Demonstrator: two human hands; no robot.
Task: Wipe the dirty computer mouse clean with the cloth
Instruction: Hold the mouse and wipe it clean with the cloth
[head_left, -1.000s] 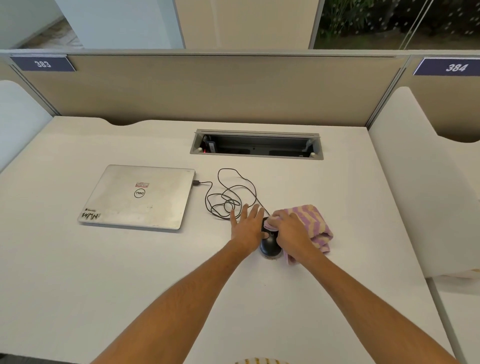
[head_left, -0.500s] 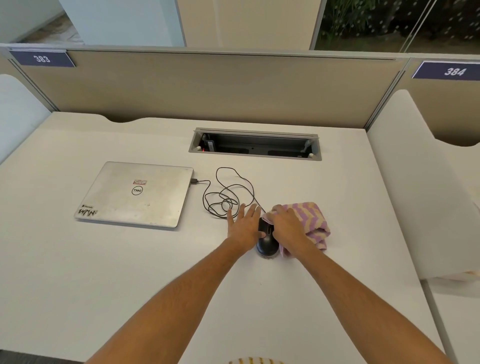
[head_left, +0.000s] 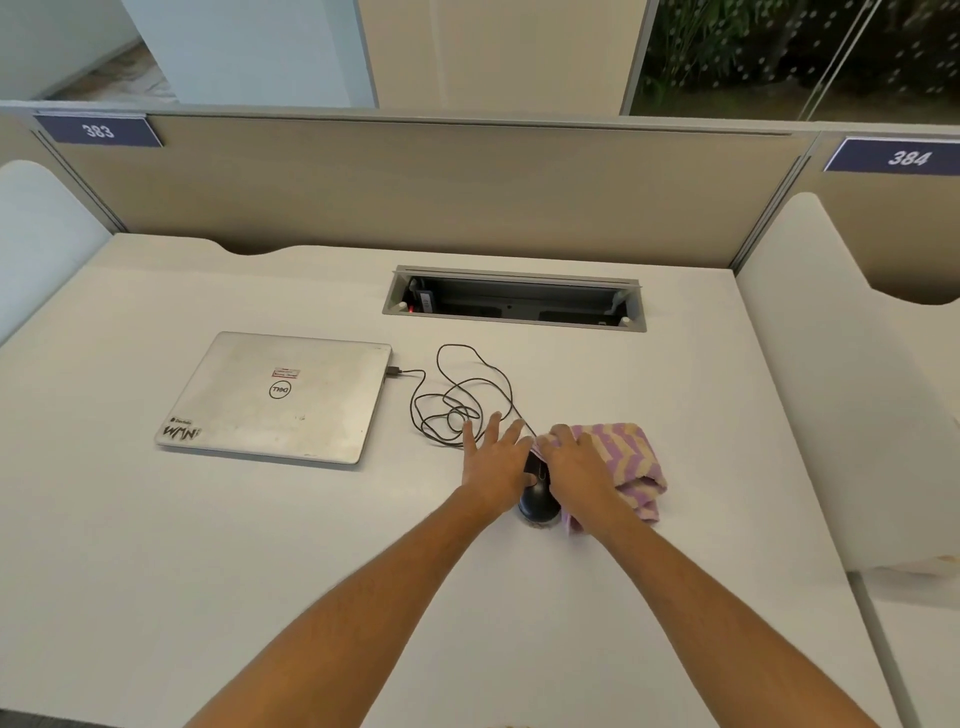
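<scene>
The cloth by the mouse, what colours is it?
The cloth has purple and tan zigzag stripes, seen clearly in the head view.

- Left partition sign (head_left: 97, 130): dark blue plate, white number "383".
- Right partition sign (head_left: 905, 156): dark blue plate, white number "384".
- Laptop (head_left: 275, 397) lid, centre: round "DELL" logo, seen upside down.
- Laptop lid, near left corner: black lettered sticker, not clearly legible.
- Laptop lid, above logo: small red-and-white label, text too small to read.
</scene>
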